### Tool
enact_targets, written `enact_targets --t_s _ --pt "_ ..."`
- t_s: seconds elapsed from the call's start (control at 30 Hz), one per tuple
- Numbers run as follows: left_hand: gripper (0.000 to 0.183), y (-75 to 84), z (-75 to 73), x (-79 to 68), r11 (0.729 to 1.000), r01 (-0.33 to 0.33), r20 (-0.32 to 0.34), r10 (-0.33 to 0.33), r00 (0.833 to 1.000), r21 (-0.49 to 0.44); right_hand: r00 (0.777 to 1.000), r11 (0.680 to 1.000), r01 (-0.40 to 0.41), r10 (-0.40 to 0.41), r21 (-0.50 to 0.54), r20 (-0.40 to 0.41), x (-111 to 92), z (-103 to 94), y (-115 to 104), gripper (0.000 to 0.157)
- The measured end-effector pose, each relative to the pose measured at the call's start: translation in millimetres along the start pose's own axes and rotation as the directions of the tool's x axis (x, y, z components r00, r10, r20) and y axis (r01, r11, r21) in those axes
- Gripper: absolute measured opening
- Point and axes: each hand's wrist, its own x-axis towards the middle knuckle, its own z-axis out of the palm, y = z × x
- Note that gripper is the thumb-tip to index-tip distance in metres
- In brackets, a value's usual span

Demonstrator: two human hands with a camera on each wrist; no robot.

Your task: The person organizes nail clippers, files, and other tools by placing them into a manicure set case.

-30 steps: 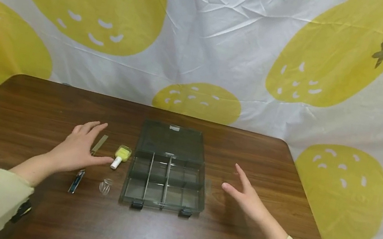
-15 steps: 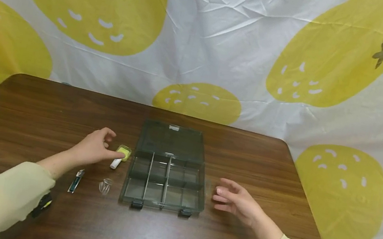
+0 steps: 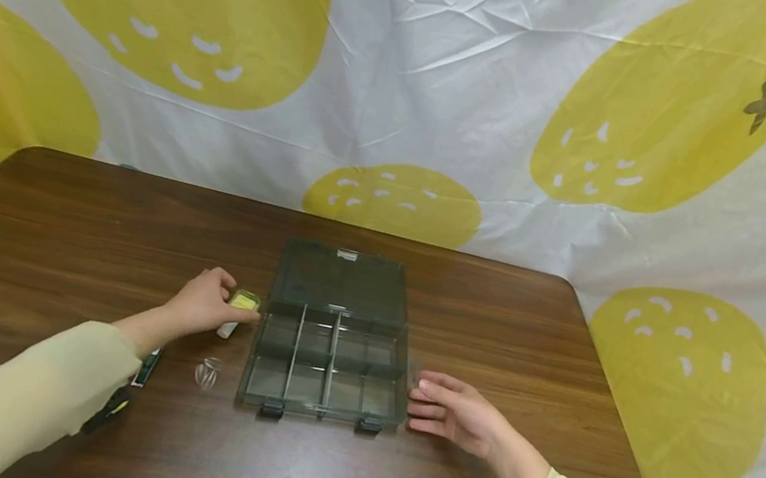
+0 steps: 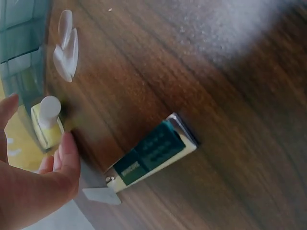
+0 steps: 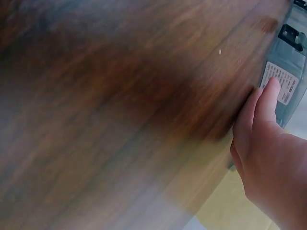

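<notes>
A bottle of yellow nail polish (image 3: 245,301) with a white cap lies on the wooden table, left of a smoky clear compartment box (image 3: 343,283). My left hand (image 3: 200,308) is at the bottle, thumb on one side and fingers on the other. In the left wrist view the polish bottle (image 4: 40,130) shows between thumb and fingers, with no plain grip. My right hand (image 3: 463,417) has its fingers at the box's right side. The right wrist view shows those fingertips by a white label (image 5: 283,82) on the box wall.
Several clear curved nail tips (image 3: 207,372) lie between the left forearm and the box. A slim metal-ended piece with a teal label (image 4: 151,152) lies under the left wrist, beside a pale flat strip (image 4: 101,195). A lemon-print cloth (image 3: 437,96) hangs behind the table.
My left hand has moved right to the polish bottle, its fingers drawing closer together. My right hand has come down and left to the box's side. Bottle and box have stayed in place.
</notes>
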Motion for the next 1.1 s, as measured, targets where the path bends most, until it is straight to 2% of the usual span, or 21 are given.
enact_targets --t_s 0.13,0.33,0.53,0.77,1.1 --pt "0.062 2.5 3.6 0.0 1.000 -0.014 -0.009 0.014 1.000 0.014 1.000 1.000 -0.005 0.005 0.011 0.007 0 3.5 0 0.078" --pt "0.054 6.0 4.7 -1.1 0.996 -0.029 -0.044 0.033 0.998 0.087 1.000 1.000 0.006 -0.006 0.012 0.019 0 7.1 1 0.079" --pt "0.046 4.1 5.7 -1.0 0.998 -0.042 -0.059 0.044 0.997 0.039 0.999 1.000 0.023 -0.023 0.014 0.046 2 11.4 1 0.069" --pt "0.042 -1.7 4.9 -0.3 0.997 -0.057 -0.084 0.061 0.995 0.044 1.000 1.000 0.003 -0.003 -0.004 0.000 5 15.1 1 0.062" --pt "0.042 -2.0 -4.5 -6.0 0.995 -0.101 -0.087 0.101 0.991 0.003 1.000 1.000 0.000 0.000 0.017 -0.004 4 16.8 1 0.056"
